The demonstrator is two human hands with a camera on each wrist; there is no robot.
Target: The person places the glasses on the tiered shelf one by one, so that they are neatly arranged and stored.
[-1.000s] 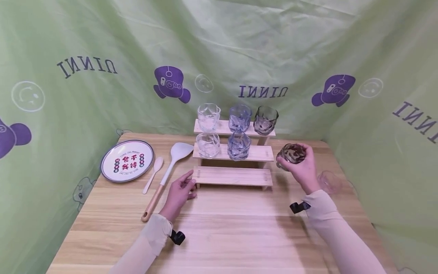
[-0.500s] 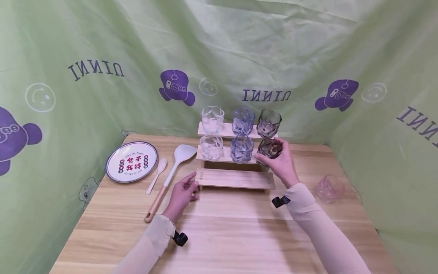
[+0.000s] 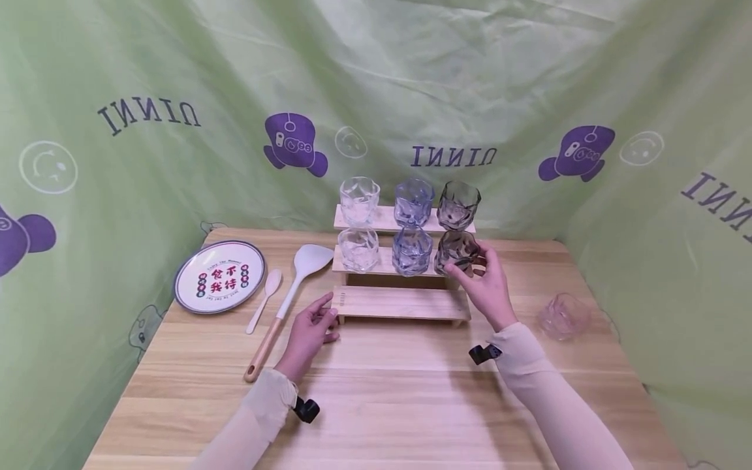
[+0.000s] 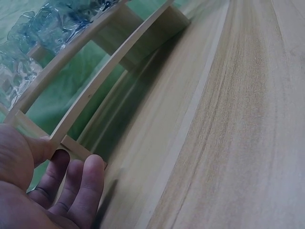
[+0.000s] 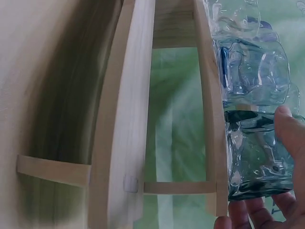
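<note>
A three-step wooden display rack stands on the table. My left hand holds its lowest step at the left end, thumb by the board's edge and fingers bent around the side support in the left wrist view. At the right end of the middle step sits a dark grey glass, upright. My right hand grips this glass from the right, thumb in front and fingers behind and below. Beside it on the same step are a blue glass and a clear glass.
On the top step stand another clear glass, blue glass and grey glass. A pinkish clear glass is at the table's right. Left lie a plate, a small spoon and a spatula. Green curtains surround the table.
My right hand has carried the dark grey glass leftward from beside the rack onto the right end of the middle step. The left hand has stayed at the lowest step.
</note>
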